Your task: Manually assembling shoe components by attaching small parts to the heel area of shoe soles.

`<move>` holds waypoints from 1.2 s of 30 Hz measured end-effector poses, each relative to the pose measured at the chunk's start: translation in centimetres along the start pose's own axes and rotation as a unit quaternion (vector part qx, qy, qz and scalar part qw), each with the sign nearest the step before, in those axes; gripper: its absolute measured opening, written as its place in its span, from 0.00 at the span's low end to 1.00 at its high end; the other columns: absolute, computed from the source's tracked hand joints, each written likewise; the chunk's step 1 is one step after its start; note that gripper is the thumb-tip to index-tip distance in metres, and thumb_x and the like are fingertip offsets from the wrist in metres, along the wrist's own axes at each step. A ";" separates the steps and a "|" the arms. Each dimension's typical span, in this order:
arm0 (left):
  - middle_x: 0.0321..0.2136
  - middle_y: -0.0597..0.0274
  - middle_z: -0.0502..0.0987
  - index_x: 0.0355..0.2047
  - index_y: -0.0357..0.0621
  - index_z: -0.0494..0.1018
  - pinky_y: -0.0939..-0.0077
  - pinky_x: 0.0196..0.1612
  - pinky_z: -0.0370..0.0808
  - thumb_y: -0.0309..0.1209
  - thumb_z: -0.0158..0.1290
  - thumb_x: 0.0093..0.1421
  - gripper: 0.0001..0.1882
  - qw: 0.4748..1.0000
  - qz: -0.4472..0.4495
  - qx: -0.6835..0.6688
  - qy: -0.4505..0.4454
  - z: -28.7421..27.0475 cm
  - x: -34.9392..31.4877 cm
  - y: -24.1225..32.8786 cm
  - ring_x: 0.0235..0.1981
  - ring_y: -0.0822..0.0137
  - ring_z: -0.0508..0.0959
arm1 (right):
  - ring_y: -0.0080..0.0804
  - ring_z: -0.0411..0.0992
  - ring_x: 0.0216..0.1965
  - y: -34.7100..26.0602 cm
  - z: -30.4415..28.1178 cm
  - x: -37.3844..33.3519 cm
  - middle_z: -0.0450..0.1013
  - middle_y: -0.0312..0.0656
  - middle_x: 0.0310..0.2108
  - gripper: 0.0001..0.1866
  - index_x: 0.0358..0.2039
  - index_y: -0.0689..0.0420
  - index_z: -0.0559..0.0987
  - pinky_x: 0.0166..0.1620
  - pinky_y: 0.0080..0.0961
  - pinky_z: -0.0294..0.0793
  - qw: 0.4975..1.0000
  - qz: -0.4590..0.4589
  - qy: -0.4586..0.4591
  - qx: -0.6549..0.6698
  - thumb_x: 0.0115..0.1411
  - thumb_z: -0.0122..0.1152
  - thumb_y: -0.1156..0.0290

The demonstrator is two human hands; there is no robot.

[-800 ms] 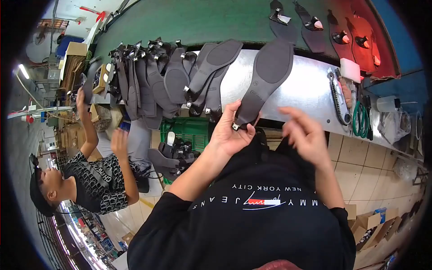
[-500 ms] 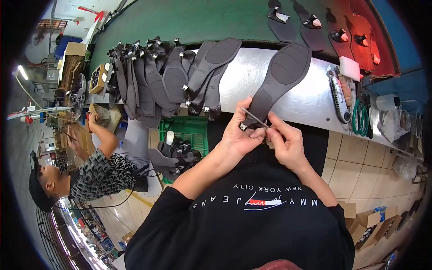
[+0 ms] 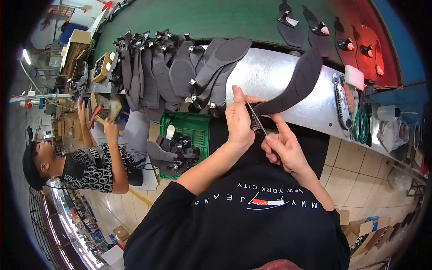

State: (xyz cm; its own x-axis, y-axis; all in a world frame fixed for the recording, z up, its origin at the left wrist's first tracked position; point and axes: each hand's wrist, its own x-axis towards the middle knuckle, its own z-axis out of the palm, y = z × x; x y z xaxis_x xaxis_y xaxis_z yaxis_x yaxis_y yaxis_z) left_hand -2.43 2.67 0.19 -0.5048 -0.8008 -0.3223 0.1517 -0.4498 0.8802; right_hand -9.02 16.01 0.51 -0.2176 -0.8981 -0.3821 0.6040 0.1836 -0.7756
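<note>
Sole was clamped by its narrow end in the left hand, probably so that end was kept steady against the thin tool pinched in the right hand. Its wide end was held out past the grip, up-right; other soles were piled left of it.

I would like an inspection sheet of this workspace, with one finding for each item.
Surface: shiny metal worktop before a green table.
Job's things: dark shoe sole, raised; thin rod-like tool at its near end.
Clutter: heaped soles left; white block, hand tools right.
Hands: left hand at the sole's near end, grip partly hidden; right hand grips the tool.
Cables: nothing seen near the hands.
Surroundings: co-worker left; green crate below.
</note>
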 end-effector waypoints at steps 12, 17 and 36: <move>0.18 0.59 0.74 0.16 0.34 0.71 0.79 0.30 0.68 0.61 0.23 0.67 0.44 0.993 0.086 -0.046 -0.066 -2.5 -2.7 0.9 0.22 0.71 0.71 | 0.18 0.64 0.16 -0.3 0.6 -2.4 0.70 0.36 0.21 0.15 0.49 0.63 0.73 0.19 0.12 0.62 0.997 -0.061 -0.015 0.038 0.64 0.51 0.70; 0.18 0.59 0.73 0.15 0.33 0.71 0.80 0.33 0.68 0.65 0.16 0.64 0.50 0.981 0.176 -0.020 -0.082 -3.5 -5.2 1.7 0.21 0.70 0.70 | 0.23 0.71 0.20 0.7 2.0 -3.3 0.75 0.40 0.23 0.06 0.35 0.65 0.80 0.24 0.18 0.69 0.858 -0.340 0.087 -0.375 0.58 0.55 0.80; 0.23 0.71 0.77 0.26 0.52 0.75 0.70 0.34 0.76 0.63 0.57 0.49 0.26 0.870 -0.237 -0.411 -0.133 -3.8 -10.7 2.4 0.24 0.69 0.77 | 0.39 0.73 0.22 2.6 4.4 -8.1 0.73 0.45 0.22 0.02 0.30 0.62 0.76 0.27 0.27 0.71 0.778 -0.392 0.152 -0.468 0.56 0.57 0.82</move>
State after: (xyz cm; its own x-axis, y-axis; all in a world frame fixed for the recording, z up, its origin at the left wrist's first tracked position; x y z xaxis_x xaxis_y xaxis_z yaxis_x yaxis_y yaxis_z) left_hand 6.57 8.65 4.40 -0.8388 -0.3768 -0.3930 0.3738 -0.9234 0.0876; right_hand -2.30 21.95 3.81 -0.4942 -0.7714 0.4008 -0.5964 -0.0346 -0.8019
